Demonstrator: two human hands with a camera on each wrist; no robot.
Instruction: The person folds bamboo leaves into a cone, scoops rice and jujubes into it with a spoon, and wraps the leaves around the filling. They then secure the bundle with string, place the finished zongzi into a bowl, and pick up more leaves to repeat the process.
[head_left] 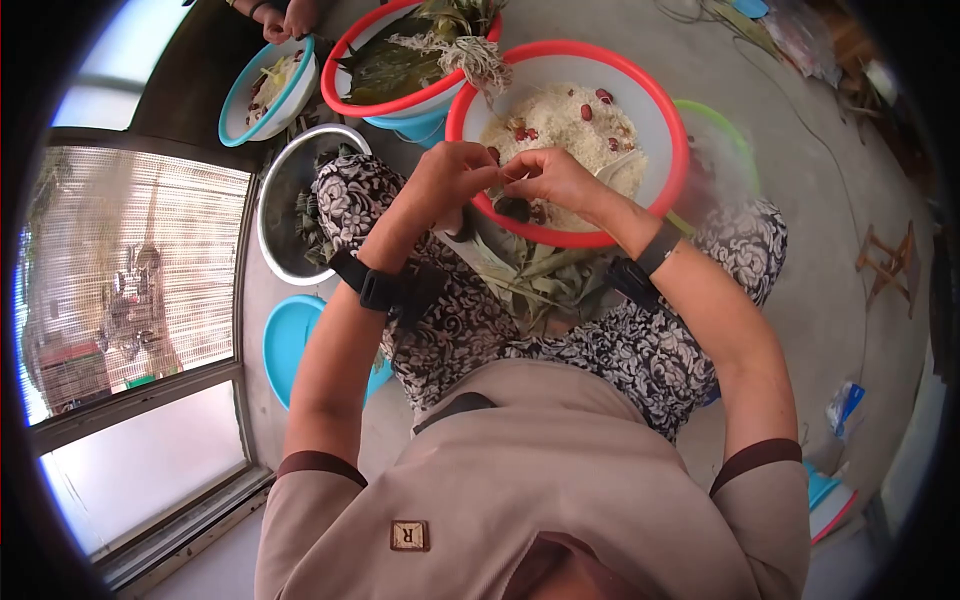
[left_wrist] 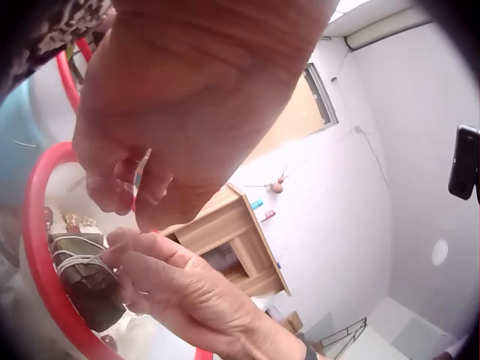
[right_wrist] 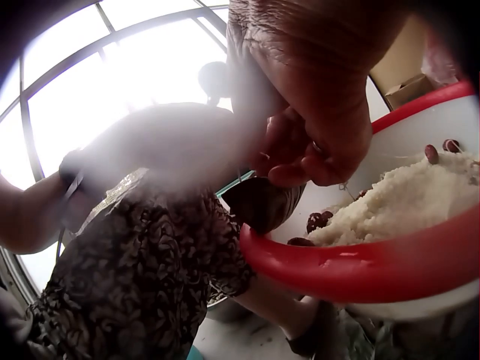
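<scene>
A dark leaf-wrapped rice dumpling [left_wrist: 94, 300] hangs below my fingers at the near rim of a red-rimmed basin [head_left: 672, 130]. Pale string [left_wrist: 79, 260] is wound several times around it. My left hand [head_left: 447, 185] has its fingers curled and pinches the string. Facing it, fingertips almost meeting, my right hand [head_left: 555, 182] pinches the string just above the dumpling. In the right wrist view the dumpling [right_wrist: 262, 206] shows dark and ribbed under the right hand [right_wrist: 315, 90]. White rice [head_left: 575, 125] with red dates [head_left: 586, 112] fills much of the basin.
Another red-rimmed basin [head_left: 340, 80] holds long leaves and a bundle of strings [head_left: 470, 58]. A metal basin [head_left: 268, 215] with wrapped dumplings stands left of my knee. Farther left, another person's hands [head_left: 290, 20] are over a blue-rimmed bowl [head_left: 228, 110]. Loose leaves [head_left: 535, 270] lie between my legs.
</scene>
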